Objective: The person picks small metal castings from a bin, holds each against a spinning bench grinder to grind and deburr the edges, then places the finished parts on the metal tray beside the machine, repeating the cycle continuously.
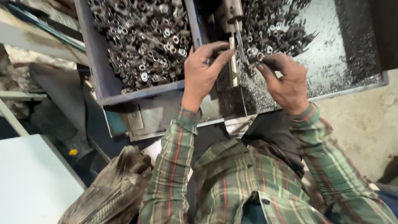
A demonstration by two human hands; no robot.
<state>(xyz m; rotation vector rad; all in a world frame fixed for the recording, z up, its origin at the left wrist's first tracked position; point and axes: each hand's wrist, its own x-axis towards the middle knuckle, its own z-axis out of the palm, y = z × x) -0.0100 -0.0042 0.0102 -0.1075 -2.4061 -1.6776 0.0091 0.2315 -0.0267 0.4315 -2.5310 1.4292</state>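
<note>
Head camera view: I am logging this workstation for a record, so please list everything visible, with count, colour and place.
Grey metal tray: one, upper left, filled with parts.
Small silvery metal ring-ended parts: too many to count, piled in the tray.
Dark metal parts: many, heaped on the shaving-covered machine bed, upper right.
Metal tool spindle: one, grey, top centre.
White flat surface: one, lower left.
Worn striped sack: one, brownish, bottom centre-left.
Green plaid shirt: one, worn.
Left hand: beside the spindle.
Right hand: at the dark parts.

No packages, labels, signs or screens show anywhere in this view.
</note>
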